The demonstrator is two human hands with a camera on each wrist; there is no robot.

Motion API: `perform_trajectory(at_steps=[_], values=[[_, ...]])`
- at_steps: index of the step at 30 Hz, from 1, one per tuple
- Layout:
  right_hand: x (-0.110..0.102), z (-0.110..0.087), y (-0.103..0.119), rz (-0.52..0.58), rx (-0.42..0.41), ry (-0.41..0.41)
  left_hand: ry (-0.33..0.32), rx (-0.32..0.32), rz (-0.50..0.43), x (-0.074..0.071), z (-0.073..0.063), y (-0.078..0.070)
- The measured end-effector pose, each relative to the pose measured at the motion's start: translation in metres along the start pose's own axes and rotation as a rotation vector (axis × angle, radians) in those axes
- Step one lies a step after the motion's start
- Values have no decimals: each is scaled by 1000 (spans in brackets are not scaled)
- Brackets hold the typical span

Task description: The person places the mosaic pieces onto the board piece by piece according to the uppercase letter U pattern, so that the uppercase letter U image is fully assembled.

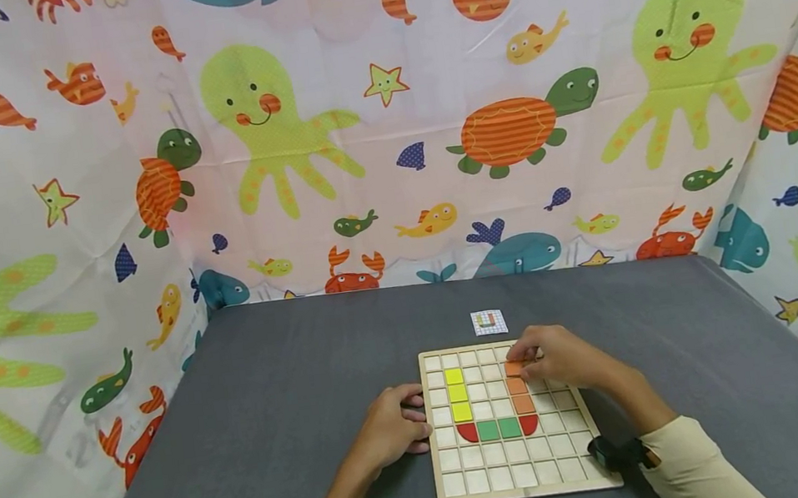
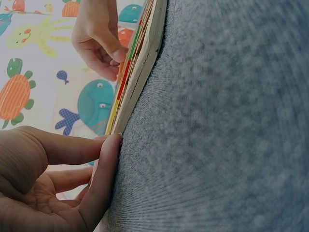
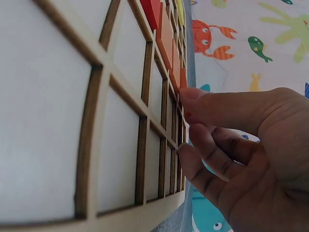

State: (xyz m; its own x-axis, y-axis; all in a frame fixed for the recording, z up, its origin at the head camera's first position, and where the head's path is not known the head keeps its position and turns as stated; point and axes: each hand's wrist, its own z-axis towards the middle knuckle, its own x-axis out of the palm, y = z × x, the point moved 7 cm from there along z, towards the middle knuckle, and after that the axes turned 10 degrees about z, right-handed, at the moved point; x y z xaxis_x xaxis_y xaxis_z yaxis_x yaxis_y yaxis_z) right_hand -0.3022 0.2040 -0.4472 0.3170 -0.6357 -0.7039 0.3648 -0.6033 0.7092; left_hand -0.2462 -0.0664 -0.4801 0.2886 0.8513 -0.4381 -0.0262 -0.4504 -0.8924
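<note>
A wooden grid board (image 1: pixel 488 479) lies on the grey table. The left hand (image 1: pixel 391 428) holds it at its left edge; thumb and fingertip come together on the rim in the left wrist view. At the top of the right-hand column, the right hand (image 1: pixel 553 356) pinches an orange square tile (image 1: pixel 513 368). Two more orange tiles (image 1: pixel 520 394) sit below. Three yellow tiles (image 1: pixel 458 393) form the left column. Along the bottom, two green tiles (image 1: pixel 499 429) lie between two red rounded tiles (image 1: pixel 467 433). The right thumb rests against orange in the right wrist view.
A small white card (image 1: pixel 488 322) with a coloured U pattern on a grid lies behind the board. Grey cloth covers the table (image 1: pixel 295 380). A curtain (image 1: pixel 382 234) printed with sea animals hangs at the back and both sides.
</note>
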Motion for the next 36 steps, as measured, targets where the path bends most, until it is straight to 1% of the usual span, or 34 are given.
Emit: perform_trajectory(at_steps=[5, 13, 22, 26, 31, 36], values=[[1, 2, 0, 3, 6, 9, -1, 7, 1, 1, -1, 0], [-1, 1, 0, -7, 26, -19, -4, -2, 3, 0, -1, -1], [1, 0, 4, -3, -5, -6, -4, -10, -3, 1, -1, -2], [2, 1, 5, -16, -6, -12, -3, -13, -3, 1, -1, -1], [2, 2, 4, -4, -4, -16, -6, -11, -2, 2, -1, -2], [0, -1, 2, 0, -16, -31, -8, -12, 2, 3, 0, -1]])
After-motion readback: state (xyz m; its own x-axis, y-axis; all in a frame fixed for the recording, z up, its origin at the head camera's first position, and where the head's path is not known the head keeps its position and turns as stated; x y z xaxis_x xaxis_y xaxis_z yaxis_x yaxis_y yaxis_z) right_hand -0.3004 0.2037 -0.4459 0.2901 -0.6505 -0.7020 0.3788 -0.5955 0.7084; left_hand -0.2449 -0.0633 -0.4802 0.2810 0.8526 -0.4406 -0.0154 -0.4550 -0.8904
